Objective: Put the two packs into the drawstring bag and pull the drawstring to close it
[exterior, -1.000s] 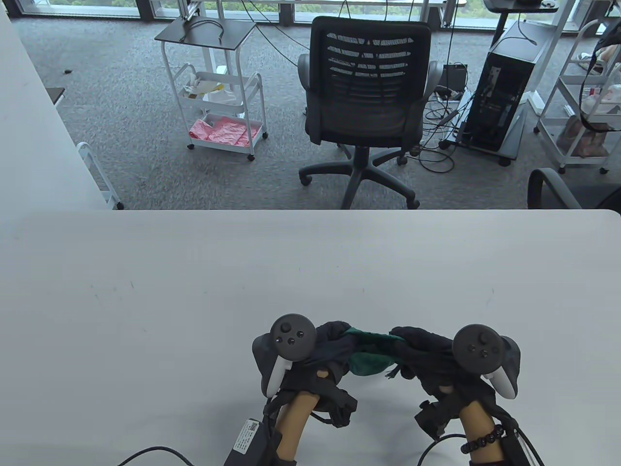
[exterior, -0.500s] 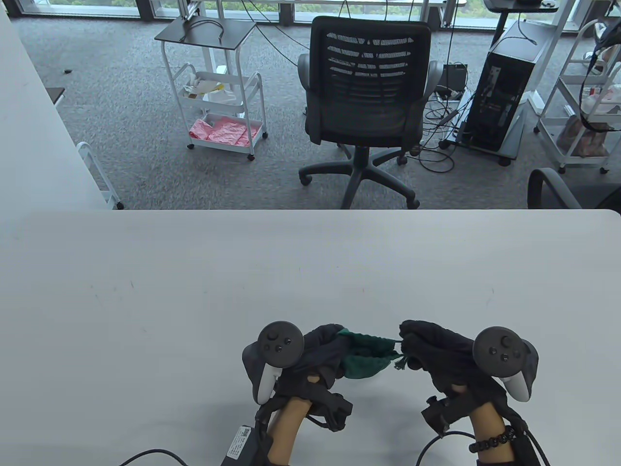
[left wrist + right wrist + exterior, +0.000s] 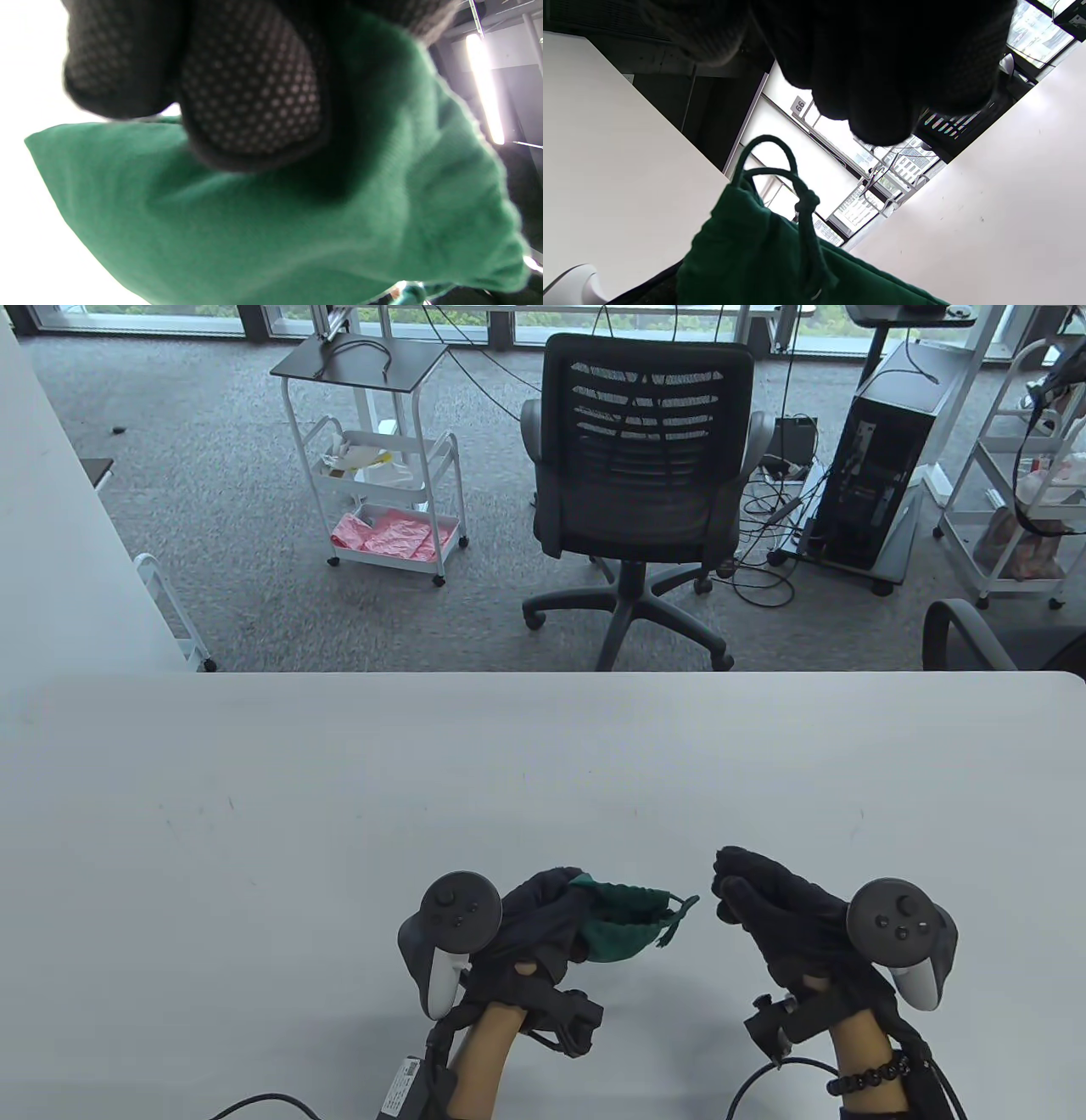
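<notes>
Left hand [image 3: 543, 920]: lower centre of the table view, fingers curled round the green drawstring bag [image 3: 624, 920], gripping its left side. In the left wrist view a dotted gloved finger [image 3: 254, 84] presses into the green cloth [image 3: 263, 228], which fills most of that frame.
Right hand [image 3: 780, 912]: lower right of centre in the table view, near the bag's right end but apart from it. Fingers bunched together and bent; nothing seen held. In the right wrist view the dark glove [image 3: 882, 55] hangs from the top edge, above the cord and not touching it.
Bag: held at the near edge of the table [image 3: 339, 814], between the two hands, its mouth gathered to the right. Whether it rests on the table or hangs above it, cannot tell. Packs not visible; contents cannot be told.
Drawstring [image 3: 674, 912]: short loose end trails off the bag's right tip toward the right hand. Right wrist view shows a knotted loop [image 3: 785, 169] standing up from the gathered mouth.
Trackers: one on the back of each hand, left [image 3: 462, 909], right [image 3: 899, 923].
Cables: black lead at the bottom edge, left of the left forearm [image 3: 263, 1103].
Beyond the table, middle: black mesh office chair [image 3: 645, 475] on grey carpet, facing the table.
Far left: white rolling cart [image 3: 382, 475] with pink items on its bottom shelf.
Far right: black computer tower [image 3: 882, 458]; white rack [image 3: 1018, 475] at the right edge.
</notes>
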{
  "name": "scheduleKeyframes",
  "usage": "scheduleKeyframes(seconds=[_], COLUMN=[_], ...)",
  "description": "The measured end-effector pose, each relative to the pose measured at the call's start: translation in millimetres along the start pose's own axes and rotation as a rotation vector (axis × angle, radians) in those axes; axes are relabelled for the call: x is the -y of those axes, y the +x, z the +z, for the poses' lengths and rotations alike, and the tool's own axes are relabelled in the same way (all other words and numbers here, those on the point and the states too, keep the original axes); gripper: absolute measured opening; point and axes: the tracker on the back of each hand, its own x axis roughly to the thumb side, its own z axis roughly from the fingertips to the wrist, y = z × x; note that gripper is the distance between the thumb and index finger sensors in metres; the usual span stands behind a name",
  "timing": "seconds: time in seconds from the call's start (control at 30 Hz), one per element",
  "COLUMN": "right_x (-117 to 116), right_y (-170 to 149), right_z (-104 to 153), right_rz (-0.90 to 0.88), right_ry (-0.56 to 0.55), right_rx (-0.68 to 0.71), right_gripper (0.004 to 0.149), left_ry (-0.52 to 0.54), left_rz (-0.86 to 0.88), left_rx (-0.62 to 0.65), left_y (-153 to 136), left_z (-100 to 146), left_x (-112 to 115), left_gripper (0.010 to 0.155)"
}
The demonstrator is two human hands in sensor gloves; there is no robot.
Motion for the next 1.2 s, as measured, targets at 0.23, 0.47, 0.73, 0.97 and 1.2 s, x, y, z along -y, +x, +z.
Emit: scheduleKeyframes(seconds=[0.23,0.47,0.73,0.97,1.2], right_x=[-28,-36,-11,1,4], right_y=[2,3,0,-2,7], right_z=[-5,-6,-4,-2,-1], right_rz=[0.103,0.112,-0.025,-0.075,-0.025], right_ry=[0.269,0.202,0.144,0.034,-0.032], right_rx=[0.031,0.035,0.038,0.038,0.066], right_gripper=[0.082,0.038,0.037,0.036,0.036], left_ry=[-0.039,-0.088,-0.174,-0.194,-0.238], left_rz=[0.009,0.015,-0.012,-0.054,-0.043], left_rx=[0.026,0.03,-0.006,0.009,0.004], left_y=[2,2,-12,-8,-10], left_z=[-2,-3,-9,-9,-10], left_x=[0,3,4,9,9], left_gripper=[0.042,0.042,0.044,0.044,0.045])
